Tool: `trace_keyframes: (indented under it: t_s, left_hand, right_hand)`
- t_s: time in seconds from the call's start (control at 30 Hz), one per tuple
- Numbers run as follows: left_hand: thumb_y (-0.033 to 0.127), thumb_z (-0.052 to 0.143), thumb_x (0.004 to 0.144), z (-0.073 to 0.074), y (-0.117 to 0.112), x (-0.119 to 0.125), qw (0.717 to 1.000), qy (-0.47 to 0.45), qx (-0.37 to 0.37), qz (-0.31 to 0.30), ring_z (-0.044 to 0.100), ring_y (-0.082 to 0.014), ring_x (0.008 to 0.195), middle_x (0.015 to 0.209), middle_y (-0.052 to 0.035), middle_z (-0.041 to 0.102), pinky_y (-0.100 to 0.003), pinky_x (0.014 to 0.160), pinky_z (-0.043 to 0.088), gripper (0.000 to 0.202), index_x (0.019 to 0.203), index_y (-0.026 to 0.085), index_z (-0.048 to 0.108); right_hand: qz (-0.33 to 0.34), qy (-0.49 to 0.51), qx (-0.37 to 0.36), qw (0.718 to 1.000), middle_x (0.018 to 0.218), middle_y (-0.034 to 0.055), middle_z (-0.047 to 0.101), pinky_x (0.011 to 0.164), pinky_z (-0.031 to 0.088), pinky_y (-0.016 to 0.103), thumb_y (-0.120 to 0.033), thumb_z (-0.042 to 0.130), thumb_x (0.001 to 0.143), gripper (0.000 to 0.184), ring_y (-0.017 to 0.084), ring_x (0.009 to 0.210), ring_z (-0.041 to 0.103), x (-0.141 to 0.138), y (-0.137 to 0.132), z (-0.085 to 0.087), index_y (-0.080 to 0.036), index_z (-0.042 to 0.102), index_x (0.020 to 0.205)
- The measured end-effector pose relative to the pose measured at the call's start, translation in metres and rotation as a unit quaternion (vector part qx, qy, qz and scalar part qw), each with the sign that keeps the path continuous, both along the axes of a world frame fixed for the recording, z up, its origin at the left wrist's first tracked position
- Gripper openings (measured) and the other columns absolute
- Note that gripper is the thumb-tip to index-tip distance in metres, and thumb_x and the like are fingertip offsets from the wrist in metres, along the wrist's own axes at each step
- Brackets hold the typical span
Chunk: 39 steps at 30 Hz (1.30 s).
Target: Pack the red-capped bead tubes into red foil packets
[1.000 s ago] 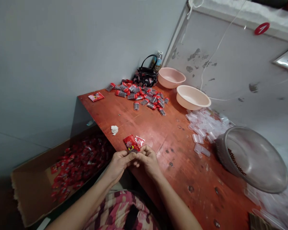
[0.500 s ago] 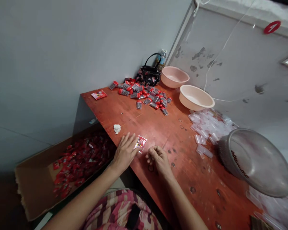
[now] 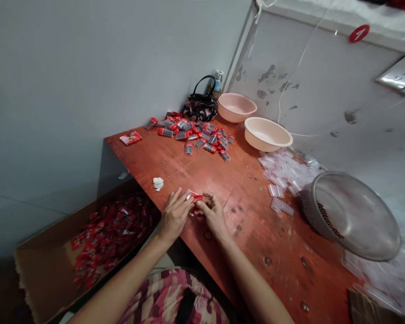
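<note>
A small red printed packet [image 3: 197, 198] is between my two hands, close above the red-brown tabletop near its front edge. My left hand [image 3: 175, 213] has its fingers pressed together on the packet's left side, with the thumb under them. At the packet's right end, my right hand [image 3: 215, 215] pinches it between thumb and fingers. The packet looks bent or folded, and my fingers cover part of it. To the left of my hands lies a crumpled white tissue [image 3: 158, 183].
Several clear tubes with red caps [image 3: 188, 148] are heaped at the back beside a handbag [image 3: 199, 108]. Two basins [image 3: 268, 135], clear plastic tubes [image 3: 280, 168] and a metal bowl [image 3: 354, 216] stand rightward. A cardboard box [image 3: 43, 261] of red packets sits below left.
My right hand has moved from beside the packet onto its right end and pinches it. The packet, flat before, is now bent. The camera has turned slightly right.
</note>
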<state>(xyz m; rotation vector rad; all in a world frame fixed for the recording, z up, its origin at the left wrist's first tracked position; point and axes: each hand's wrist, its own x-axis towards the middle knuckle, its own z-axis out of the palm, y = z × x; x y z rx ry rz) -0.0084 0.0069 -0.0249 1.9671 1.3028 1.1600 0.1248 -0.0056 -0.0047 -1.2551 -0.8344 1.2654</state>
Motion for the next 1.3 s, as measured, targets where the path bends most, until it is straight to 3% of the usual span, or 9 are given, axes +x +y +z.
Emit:
trace_keyframes:
  t_s: [0.13, 0.3, 0.47, 0.6, 0.77, 0.9, 1.0, 1.1, 1.3]
  left_hand:
    - [0.03, 0.057, 0.073, 0.016, -0.004, -0.003, 0.979, -0.16, -0.13, -0.002, 0.048, -0.0236, 0.112, 0.12, -0.0048, 0.056, -0.038, 0.095, 0.035, 0.041, 0.114, 0.025, 0.055]
    - [0.038, 0.062, 0.067, 0.026, 0.002, -0.011, 0.866, -0.312, -0.383, -0.076, 0.063, -0.0225, 0.077, 0.081, -0.0062, 0.07, -0.033, 0.073, 0.048, 0.027, 0.082, 0.016, 0.07]
    - [0.035, 0.065, 0.066, 0.022, 0.008, -0.012, 0.84, -0.329, -0.426, -0.072, 0.061, -0.0165, 0.063, 0.065, -0.006, 0.067, -0.026, 0.064, 0.047, 0.022, 0.064, 0.013, 0.068]
    - [0.035, 0.065, 0.065, 0.021, 0.014, -0.015, 0.86, -0.321, -0.395, -0.024, 0.055, -0.0121, 0.051, 0.052, -0.0011, 0.062, -0.021, 0.052, 0.041, 0.025, 0.052, 0.014, 0.063]
    - [0.033, 0.068, 0.062, 0.029, 0.029, -0.026, 0.836, -0.371, -0.403, 0.013, 0.053, -0.011, 0.051, 0.051, 0.0005, 0.06, -0.021, 0.052, 0.039, 0.023, 0.051, 0.014, 0.061]
    - [0.032, 0.071, 0.058, 0.04, 0.047, -0.035, 0.816, -0.422, -0.394, 0.039, 0.05, -0.0105, 0.05, 0.05, 0.0015, 0.056, -0.021, 0.052, 0.04, 0.024, 0.049, 0.014, 0.058]
    - [0.034, 0.069, 0.06, 0.05, 0.076, -0.048, 0.835, -0.416, -0.358, 0.044, 0.053, -0.0133, 0.053, 0.055, -0.0014, 0.059, -0.025, 0.055, 0.043, 0.023, 0.054, 0.014, 0.061]
    - [0.037, 0.066, 0.062, 0.056, 0.124, -0.065, 0.91, -0.317, -0.261, 0.059, 0.058, -0.018, 0.06, 0.06, -0.003, 0.063, -0.029, 0.061, 0.045, 0.021, 0.062, 0.016, 0.065]
    - [0.038, 0.058, 0.069, 0.045, 0.23, -0.084, 0.997, -0.066, -0.001, 0.027, 0.046, -0.0259, 0.111, 0.121, -0.0081, 0.055, -0.04, 0.095, 0.03, 0.021, 0.062, 0.02, 0.065]
  right_hand:
    - [0.002, 0.036, 0.002, 0.999, 0.055, -0.0087, 0.05, 0.044, 0.04, 0.018, -0.026, 0.065, 0.068, 0.03, 0.008, 0.045, 0.048, 0.002, 0.007, 0.006, -0.021, 0.049, 0.093]
    - [0.121, 0.041, -0.013, 0.992, 0.057, -0.0075, 0.054, 0.044, 0.038, 0.017, -0.02, 0.067, 0.064, 0.033, 0.007, 0.045, 0.048, 0.01, 0.018, 0.012, -0.019, 0.051, 0.092]
    - [0.227, -0.147, -0.011, 0.963, 0.056, -0.0048, 0.057, 0.046, 0.041, 0.02, -0.026, 0.066, 0.065, 0.026, 0.009, 0.045, 0.051, 0.022, 0.049, 0.012, -0.017, 0.057, 0.088]
    - [0.11, -0.381, 0.038, 0.917, 0.073, 0.0021, 0.064, 0.06, 0.046, 0.028, -0.031, 0.056, 0.073, 0.02, 0.015, 0.064, 0.059, 0.049, 0.099, 0.013, -0.017, 0.06, 0.086]
    - [-0.039, -0.494, 0.084, 0.864, 0.117, 0.0143, 0.049, 0.09, 0.032, 0.041, -0.033, 0.054, 0.073, 0.045, 0.027, 0.109, 0.043, 0.093, 0.171, 0.014, -0.015, 0.046, 0.114]
    - [-0.07, -0.553, 0.09, 0.826, 0.116, 0.0186, 0.049, 0.09, 0.03, 0.044, -0.028, 0.054, 0.072, 0.049, 0.03, 0.108, 0.043, 0.11, 0.2, -0.002, -0.01, 0.043, 0.116]
    - [-0.061, -0.584, 0.101, 0.803, 0.104, 0.015, 0.056, 0.086, 0.033, 0.041, -0.023, 0.045, 0.077, 0.032, 0.027, 0.098, 0.049, 0.11, 0.202, -0.016, -0.013, 0.05, 0.107]
    - [-0.058, -0.603, 0.121, 0.786, 0.099, 0.0139, 0.057, 0.085, 0.034, 0.04, -0.023, 0.039, 0.079, 0.029, 0.025, 0.093, 0.05, 0.105, 0.196, -0.022, -0.013, 0.052, 0.102]
    - [-0.034, -0.603, 0.151, 0.782, 0.091, 0.0104, 0.057, 0.076, 0.04, 0.039, -0.022, 0.048, 0.066, 0.035, 0.025, 0.085, 0.052, 0.102, 0.182, -0.019, -0.015, 0.053, 0.1]
